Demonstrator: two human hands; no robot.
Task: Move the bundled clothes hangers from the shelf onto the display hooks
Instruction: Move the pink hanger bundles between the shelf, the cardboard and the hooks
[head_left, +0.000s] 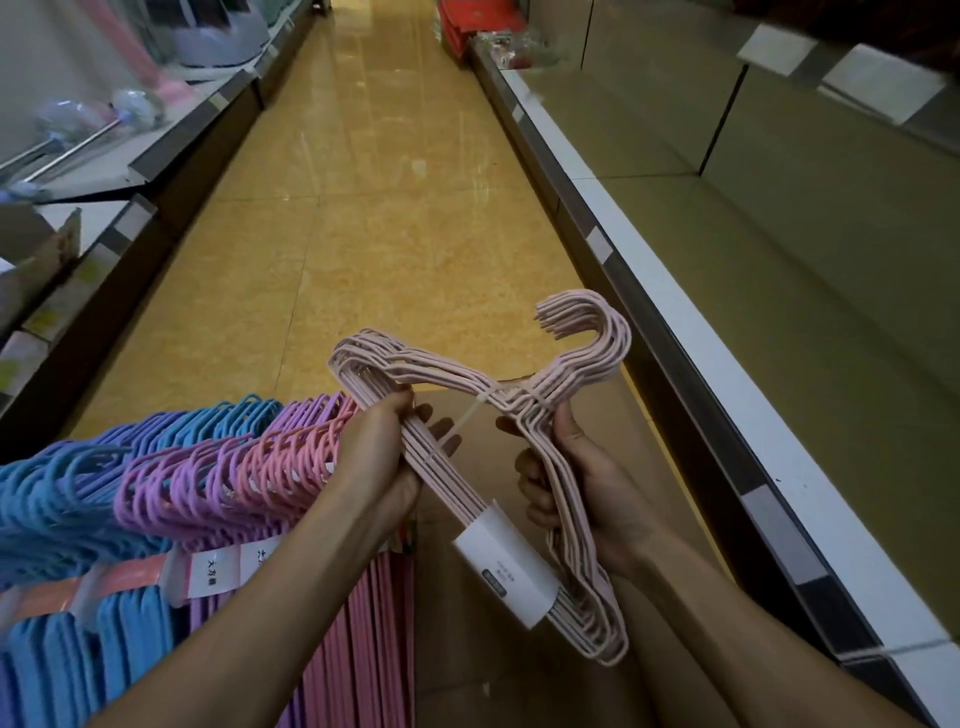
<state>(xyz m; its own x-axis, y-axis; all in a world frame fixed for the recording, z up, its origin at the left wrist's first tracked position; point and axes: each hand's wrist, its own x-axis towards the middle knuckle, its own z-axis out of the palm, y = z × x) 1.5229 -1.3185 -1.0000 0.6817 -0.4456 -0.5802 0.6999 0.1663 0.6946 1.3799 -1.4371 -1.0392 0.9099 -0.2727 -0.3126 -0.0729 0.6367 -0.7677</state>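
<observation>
Hangers (156, 478) in blue, purple and pink already hung at lower left. Just right, the left hand (382, 457) and right hand (582, 478) each clenched the pale pink bundle (498, 467) at lower centre. Its hooks (592, 332) should probably turn left toward that row before hanging.

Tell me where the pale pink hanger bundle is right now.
In the head view, the pale pink hanger bundle is lower centre, held between the left hand and right hand, just right of the hung hangers, over the cardboard box.
</observation>
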